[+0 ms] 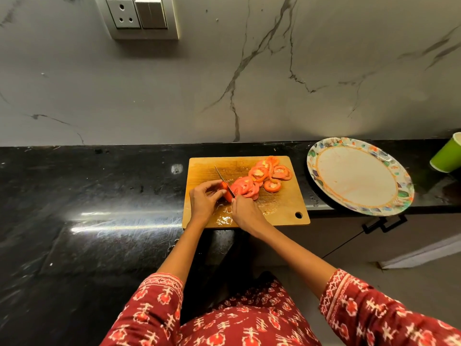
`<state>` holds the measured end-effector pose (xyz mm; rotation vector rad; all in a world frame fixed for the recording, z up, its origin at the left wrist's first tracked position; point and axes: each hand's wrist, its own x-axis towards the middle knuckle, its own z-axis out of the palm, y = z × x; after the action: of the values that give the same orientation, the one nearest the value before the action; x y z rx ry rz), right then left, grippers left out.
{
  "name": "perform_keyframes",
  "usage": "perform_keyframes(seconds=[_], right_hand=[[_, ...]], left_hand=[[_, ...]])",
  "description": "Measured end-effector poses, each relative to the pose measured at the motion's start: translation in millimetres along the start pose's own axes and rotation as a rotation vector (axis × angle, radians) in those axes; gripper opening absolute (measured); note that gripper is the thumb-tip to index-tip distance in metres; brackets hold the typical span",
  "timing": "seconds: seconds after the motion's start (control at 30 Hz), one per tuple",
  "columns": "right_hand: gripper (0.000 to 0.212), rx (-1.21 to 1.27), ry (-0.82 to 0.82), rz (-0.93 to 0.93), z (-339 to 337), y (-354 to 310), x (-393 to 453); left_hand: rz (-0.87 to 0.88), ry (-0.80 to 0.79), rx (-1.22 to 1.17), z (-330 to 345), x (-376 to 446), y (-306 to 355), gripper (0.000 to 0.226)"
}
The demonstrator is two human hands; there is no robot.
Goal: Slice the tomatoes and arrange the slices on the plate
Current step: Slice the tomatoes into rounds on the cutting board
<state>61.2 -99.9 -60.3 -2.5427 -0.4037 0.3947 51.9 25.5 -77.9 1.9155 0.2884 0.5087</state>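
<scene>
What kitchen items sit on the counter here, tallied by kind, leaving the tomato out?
Cutting board: 1
Knife: 1
Plate: 1
Green cup: 1
Total: 4

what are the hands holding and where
Right hand grips the knife by its handle, hidden in the fist. Left hand pinches the uncut tomato end.
</scene>
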Motion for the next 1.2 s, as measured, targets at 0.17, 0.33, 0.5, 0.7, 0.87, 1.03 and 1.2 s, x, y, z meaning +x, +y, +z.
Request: perform_keyframes(seconds=[0.17, 0.33, 0.5, 0.7, 0.87, 1.03, 1.2], right_hand=[[0.035, -0.011, -0.003, 0.006, 1.0, 9.1, -11.7], [0.034, 0.024, -0.05, 0.039, -0.7, -0.6, 6.6], [0.036, 0.03, -0.073, 0.043, 2.7, 2.4, 3.6], [0.034, 0.006, -0.068, 0.067, 0.0, -3.4, 7.5], [0.033, 0.006, -0.059, 0.051, 6.8, 2.4, -3.1], [0.028, -0.013, -0.06, 0.07, 7.3, 5.7, -7.8], [0.034, -0.013, -0.057, 0.082, 2.0, -5.0, -3.3]], left_hand=[[-0.024, -0.006, -0.005, 0.7, 3.8, -0.7, 0.028], [0.009, -0.023, -0.002, 3.5, -0.5, 1.4, 0.027], [0.004, -0.004, -0.018, 0.8, -2.1, -1.7, 0.028], [0.015, -0.032, -0.02, 2.9, -1.8, -3.7, 0.028], [-0.001, -0.008, -0.036, 1.8, -3.6, -4.7, 0.028], [-0.009, -0.022, -0.034, 1.4, -2.3, -4.3, 0.029], [-0.008, -0.009, -0.042, 2.1, -3.1, -6.4, 0.029]])
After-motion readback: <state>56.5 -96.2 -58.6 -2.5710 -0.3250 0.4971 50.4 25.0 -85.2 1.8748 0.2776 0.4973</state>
